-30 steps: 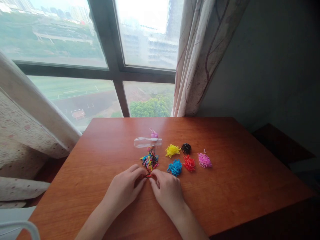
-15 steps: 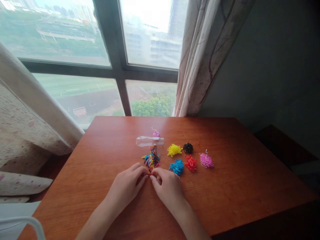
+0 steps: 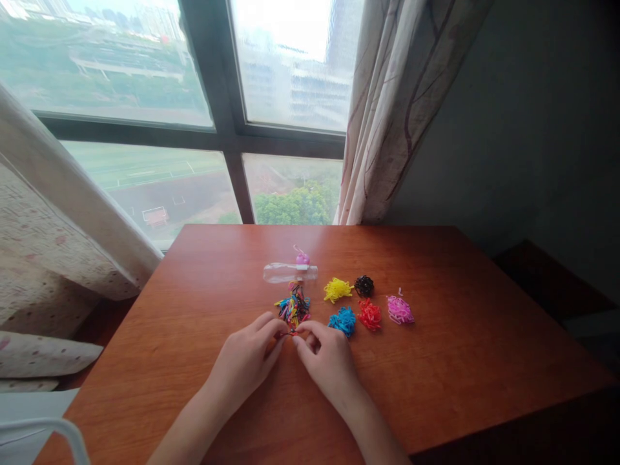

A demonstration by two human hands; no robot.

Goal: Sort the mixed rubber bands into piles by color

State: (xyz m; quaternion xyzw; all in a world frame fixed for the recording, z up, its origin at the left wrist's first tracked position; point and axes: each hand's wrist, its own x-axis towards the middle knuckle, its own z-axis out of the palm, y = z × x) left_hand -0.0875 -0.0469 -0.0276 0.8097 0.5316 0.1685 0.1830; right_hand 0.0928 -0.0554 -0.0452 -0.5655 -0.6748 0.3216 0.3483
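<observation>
Red-black bands (image 3: 292, 332) between both hands (image 3: 249, 352), mixed pile (image 3: 294, 306) just beyond

Bright daylight from window (image 3: 227, 137), washed-out sky (image 3: 285, 22), pale glare on tabletop (image 3: 220, 265), dark wall (image 3: 508, 135) at right

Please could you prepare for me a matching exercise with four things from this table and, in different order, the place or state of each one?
Things
1. Yellow pile
2. Multicoloured pile
3. Pink pile
4. Clear container

Places or states
A. Farthest right of the piles
B. Lying on its side
C. Immediately left of the black pile
D. Just beyond the fingertips of left hand and right hand

Pairs: 1-C, 2-D, 3-A, 4-B
</observation>
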